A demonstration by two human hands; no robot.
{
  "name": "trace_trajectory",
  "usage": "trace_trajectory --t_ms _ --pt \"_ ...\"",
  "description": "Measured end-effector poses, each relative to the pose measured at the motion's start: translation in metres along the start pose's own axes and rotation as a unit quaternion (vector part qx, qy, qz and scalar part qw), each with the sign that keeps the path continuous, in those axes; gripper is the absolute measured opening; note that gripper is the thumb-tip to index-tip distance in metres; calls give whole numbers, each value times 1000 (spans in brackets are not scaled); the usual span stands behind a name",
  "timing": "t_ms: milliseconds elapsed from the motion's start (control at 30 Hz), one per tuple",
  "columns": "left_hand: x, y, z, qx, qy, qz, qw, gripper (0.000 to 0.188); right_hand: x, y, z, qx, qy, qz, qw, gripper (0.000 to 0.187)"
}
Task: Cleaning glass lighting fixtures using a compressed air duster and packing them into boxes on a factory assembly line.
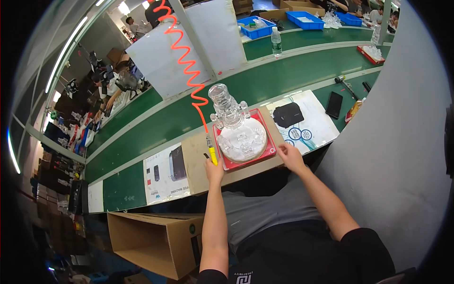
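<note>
My left hand is closed around a yellow-bodied air blow gun at the near left corner of a red tray. An orange coiled hose runs up from the gun. On the tray sits a round whitish disc with small clear parts on it. Behind and partly over the disc rises a clear, tiered plastic piece with knobs on its sides. Beside the tray's near right corner is my right hand, its fingers loosely bent and apart; whether they touch the rim cannot be made out.
Flattened printed cardboard covers parts of the green bench. A phone and a hammer-like tool lie at the right. Below the bench's left side is an open carton. Across the bench stand a water bottle and blue bins.
</note>
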State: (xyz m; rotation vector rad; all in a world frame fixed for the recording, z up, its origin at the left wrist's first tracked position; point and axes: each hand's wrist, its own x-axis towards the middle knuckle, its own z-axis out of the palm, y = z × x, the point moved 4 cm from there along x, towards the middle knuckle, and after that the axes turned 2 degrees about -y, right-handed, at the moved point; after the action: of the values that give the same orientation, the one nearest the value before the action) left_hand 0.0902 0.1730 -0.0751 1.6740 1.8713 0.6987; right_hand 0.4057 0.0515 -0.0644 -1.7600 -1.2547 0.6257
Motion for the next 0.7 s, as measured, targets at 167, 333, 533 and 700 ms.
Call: trace_trajectory --t_ms 167,333,533,700 --pt "17 -29 44 -172 33 -77 981 41 67 -6 23 -198 -138 25 970 37" --pt "14 -20 45 -127 -62 -30 990 31 57 19 32 -289 -105 -3 951 36" --pt "3 -22 48 -64 -93 4 994 35 34 10 15 -379 -136 -48 914 37" --pt "10 2 60 -12 -74 -7 997 39 43 -28 -48 -5 82 -109 991 27"
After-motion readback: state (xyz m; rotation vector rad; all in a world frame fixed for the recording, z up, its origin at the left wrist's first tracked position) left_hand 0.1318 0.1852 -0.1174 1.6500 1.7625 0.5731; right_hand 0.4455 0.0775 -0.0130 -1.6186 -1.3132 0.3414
